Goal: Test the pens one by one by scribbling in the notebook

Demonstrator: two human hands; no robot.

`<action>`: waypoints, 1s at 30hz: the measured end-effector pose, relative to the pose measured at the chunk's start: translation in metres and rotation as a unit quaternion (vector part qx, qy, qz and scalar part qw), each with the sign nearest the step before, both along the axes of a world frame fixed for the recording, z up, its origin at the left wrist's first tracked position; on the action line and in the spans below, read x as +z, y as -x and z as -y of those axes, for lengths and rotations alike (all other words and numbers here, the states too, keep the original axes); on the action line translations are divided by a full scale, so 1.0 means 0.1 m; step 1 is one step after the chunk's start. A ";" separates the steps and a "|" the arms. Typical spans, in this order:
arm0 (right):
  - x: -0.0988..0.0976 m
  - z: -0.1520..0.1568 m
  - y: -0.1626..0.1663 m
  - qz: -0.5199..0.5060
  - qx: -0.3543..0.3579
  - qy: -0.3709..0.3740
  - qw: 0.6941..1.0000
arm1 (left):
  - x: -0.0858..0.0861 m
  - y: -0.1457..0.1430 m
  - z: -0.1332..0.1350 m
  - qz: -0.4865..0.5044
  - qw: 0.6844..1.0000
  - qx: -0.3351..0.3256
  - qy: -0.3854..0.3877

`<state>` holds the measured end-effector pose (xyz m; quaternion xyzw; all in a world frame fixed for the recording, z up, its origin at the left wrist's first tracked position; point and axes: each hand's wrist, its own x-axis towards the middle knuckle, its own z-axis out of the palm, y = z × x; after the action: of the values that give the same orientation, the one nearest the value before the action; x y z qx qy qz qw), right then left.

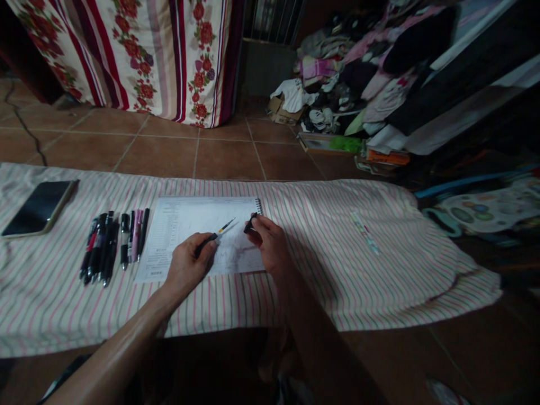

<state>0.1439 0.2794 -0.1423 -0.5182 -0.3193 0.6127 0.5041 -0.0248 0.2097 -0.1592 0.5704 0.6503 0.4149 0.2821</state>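
Note:
My left hand (190,260) is closed around the dark barrel of a pen (206,244), and its bare refill with a yellowish band sticks out toward the upper right. Pinched in the fingers of my right hand (270,239) is a short black pen part (250,223), apart from the refill tip. Both hands are above a spiral notebook (164,225) with a printed sheet on its page. Left of the notebook lie several pens in two groups, a larger bunch of black pens (99,247) and a smaller row with a pink pen (135,235).
A phone (39,208) lies at the left on the striped cloth (320,225). Toward the right are thin patterned pen-like sticks (366,233). Beyond the cloth are a tiled floor (164,149), a floral curtain (169,56) and piled clothes (354,73).

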 end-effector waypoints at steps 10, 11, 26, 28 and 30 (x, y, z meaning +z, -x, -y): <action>0.06 -0.01 0.03 -0.044 -0.054 0.001 0.998 | -0.01 0.01 -0.01 -0.030 0.999 -0.019 -0.002; 0.07 -0.01 0.03 -0.050 -0.058 0.001 0.997 | -0.01 0.01 -0.01 -0.031 0.999 -0.019 -0.003; 0.10 0.00 0.04 -0.094 -0.076 0.001 0.993 | 0.01 -0.02 -0.01 -0.053 0.998 -0.015 0.005; 0.11 0.00 0.05 -0.095 -0.081 0.003 0.992 | 0.00 -0.02 -0.01 -0.052 0.998 -0.019 0.003; 0.11 0.00 0.05 -0.096 -0.084 0.005 0.992 | 0.00 -0.01 -0.01 -0.057 0.998 -0.024 0.000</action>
<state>0.1390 0.2799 -0.1311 -0.4845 -0.2221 0.6166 0.5794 -0.0236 0.2110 -0.1597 0.6081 0.6517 0.3751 0.2546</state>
